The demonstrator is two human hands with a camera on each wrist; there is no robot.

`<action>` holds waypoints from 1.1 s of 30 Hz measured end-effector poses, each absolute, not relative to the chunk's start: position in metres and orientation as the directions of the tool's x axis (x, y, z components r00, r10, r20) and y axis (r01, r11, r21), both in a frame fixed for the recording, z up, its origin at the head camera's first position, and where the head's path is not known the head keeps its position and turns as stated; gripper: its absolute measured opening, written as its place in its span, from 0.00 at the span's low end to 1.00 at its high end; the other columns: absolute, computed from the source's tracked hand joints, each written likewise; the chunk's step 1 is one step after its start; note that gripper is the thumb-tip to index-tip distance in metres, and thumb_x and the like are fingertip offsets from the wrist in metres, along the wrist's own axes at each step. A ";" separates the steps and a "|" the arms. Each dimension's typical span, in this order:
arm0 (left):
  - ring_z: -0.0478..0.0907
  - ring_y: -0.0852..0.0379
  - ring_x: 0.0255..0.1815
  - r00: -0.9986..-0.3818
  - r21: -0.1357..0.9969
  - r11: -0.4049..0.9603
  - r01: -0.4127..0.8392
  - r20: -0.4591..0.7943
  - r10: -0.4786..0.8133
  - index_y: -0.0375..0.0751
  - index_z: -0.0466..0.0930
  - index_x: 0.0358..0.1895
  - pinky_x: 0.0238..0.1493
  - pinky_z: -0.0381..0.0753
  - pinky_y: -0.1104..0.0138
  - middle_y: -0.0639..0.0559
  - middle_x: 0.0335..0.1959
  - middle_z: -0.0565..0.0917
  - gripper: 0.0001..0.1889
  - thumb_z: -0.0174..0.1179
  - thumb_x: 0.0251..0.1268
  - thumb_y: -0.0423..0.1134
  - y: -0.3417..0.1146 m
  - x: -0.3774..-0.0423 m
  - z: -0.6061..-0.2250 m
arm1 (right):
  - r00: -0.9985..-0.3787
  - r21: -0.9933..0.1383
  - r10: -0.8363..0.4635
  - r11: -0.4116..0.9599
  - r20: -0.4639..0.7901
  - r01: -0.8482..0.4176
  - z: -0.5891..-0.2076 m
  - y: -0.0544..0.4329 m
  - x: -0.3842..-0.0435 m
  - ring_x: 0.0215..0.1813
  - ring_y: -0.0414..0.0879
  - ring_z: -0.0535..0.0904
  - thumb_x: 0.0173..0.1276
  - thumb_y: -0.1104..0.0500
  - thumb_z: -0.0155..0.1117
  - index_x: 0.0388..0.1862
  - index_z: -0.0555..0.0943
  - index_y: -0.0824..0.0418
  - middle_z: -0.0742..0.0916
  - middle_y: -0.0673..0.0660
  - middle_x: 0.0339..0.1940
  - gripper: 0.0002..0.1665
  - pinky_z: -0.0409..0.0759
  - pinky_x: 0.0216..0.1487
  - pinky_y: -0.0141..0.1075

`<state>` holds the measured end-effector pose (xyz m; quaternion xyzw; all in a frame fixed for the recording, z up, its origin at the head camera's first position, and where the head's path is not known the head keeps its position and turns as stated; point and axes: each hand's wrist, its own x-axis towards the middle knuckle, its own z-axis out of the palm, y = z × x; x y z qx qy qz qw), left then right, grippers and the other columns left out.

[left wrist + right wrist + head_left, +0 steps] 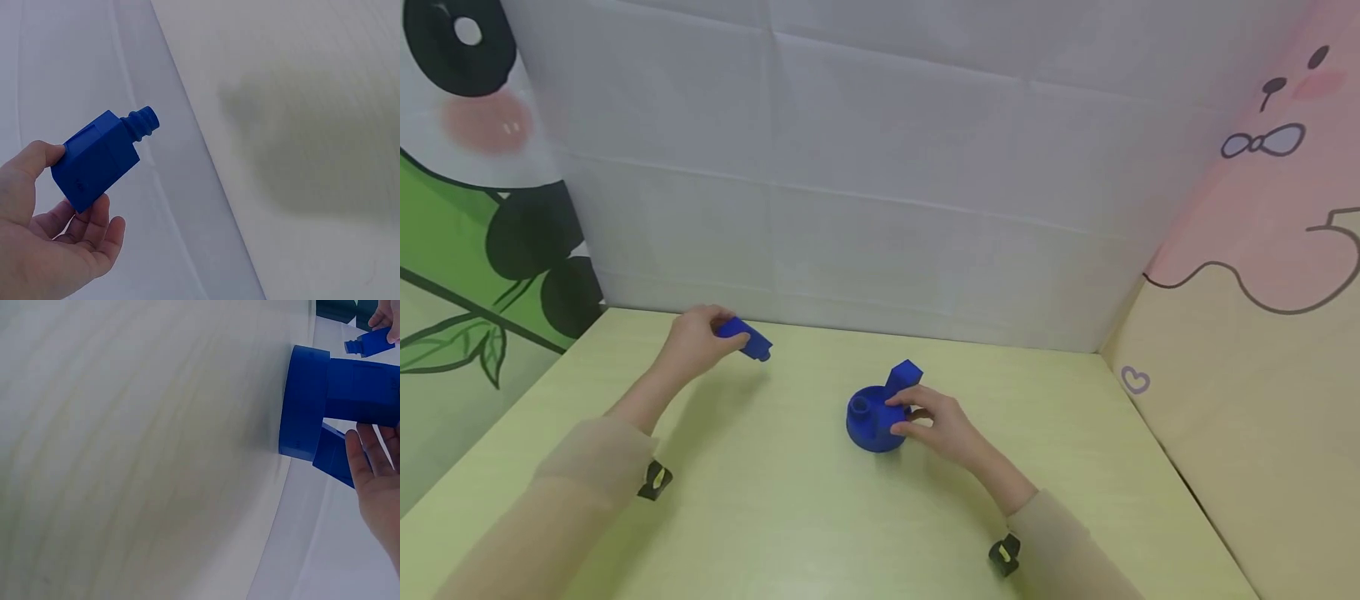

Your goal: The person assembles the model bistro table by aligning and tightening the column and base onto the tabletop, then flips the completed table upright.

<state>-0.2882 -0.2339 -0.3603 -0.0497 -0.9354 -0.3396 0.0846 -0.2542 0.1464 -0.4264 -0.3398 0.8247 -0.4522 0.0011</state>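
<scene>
My left hand grips a blue block above the far left of the table. A ridged, threaded stub juts from one end of this block, with the thumb on one side and fingers on the other. Nearer the middle stands a round blue base, with a round tube-like socket showing on its left. Another blue block leans outward from its far side. My right hand pinches a blue block at the base's right side, partly hidden by the fingers.
A pale yellow tabletop bears the base. Behind it hangs a white cloth wall. Printed cartoon panels stand at the left and right. Each sleeve has a small black-and-yellow tag near the cuff.
</scene>
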 end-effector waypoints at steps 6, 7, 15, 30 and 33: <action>0.76 0.41 0.46 -0.965 0.641 0.738 0.212 0.258 0.053 0.27 0.74 0.52 0.44 0.79 0.54 0.35 0.47 0.76 0.24 0.63 0.60 0.44 -0.206 -0.271 -0.344 | -0.721 -0.753 -0.626 0.310 0.298 -0.581 -0.430 0.153 -0.265 0.55 0.51 0.77 0.62 0.57 0.66 0.53 0.79 0.61 0.82 0.57 0.53 0.20 0.79 0.52 0.43; 0.76 0.43 0.45 -0.962 0.639 0.737 0.219 0.266 0.056 0.28 0.74 0.51 0.41 0.79 0.56 0.36 0.46 0.77 0.24 0.63 0.59 0.44 -0.202 -0.269 -0.342 | -0.716 -0.759 -0.634 0.302 0.292 -0.577 -0.429 0.154 -0.266 0.55 0.51 0.77 0.62 0.57 0.66 0.53 0.79 0.61 0.81 0.57 0.53 0.20 0.79 0.53 0.44; 0.75 0.45 0.43 -0.951 0.645 0.715 0.270 0.295 0.093 0.32 0.76 0.52 0.37 0.76 0.61 0.41 0.45 0.80 0.23 0.65 0.58 0.44 -0.171 -0.251 -0.333 | -0.718 -0.814 -0.665 0.293 0.203 -0.502 -0.426 0.157 -0.274 0.59 0.50 0.76 0.63 0.58 0.66 0.54 0.79 0.58 0.81 0.55 0.55 0.20 0.75 0.58 0.47; 0.77 0.52 0.39 -0.884 0.594 0.669 0.448 0.405 0.233 0.33 0.81 0.48 0.41 0.78 0.58 0.45 0.42 0.81 0.19 0.68 0.54 0.40 -0.120 -0.237 -0.353 | -0.693 -0.818 -0.716 0.347 0.084 -0.459 -0.414 0.160 -0.288 0.61 0.47 0.74 0.63 0.59 0.65 0.55 0.80 0.55 0.80 0.53 0.58 0.20 0.70 0.64 0.44; 0.77 0.52 0.39 -0.877 0.591 0.659 0.465 0.410 0.252 0.34 0.81 0.49 0.42 0.79 0.56 0.45 0.43 0.81 0.20 0.68 0.54 0.39 -0.116 -0.240 -0.363 | -0.688 -0.827 -0.721 0.340 0.076 -0.448 -0.415 0.160 -0.290 0.63 0.50 0.73 0.63 0.61 0.65 0.56 0.79 0.58 0.80 0.55 0.59 0.20 0.69 0.65 0.46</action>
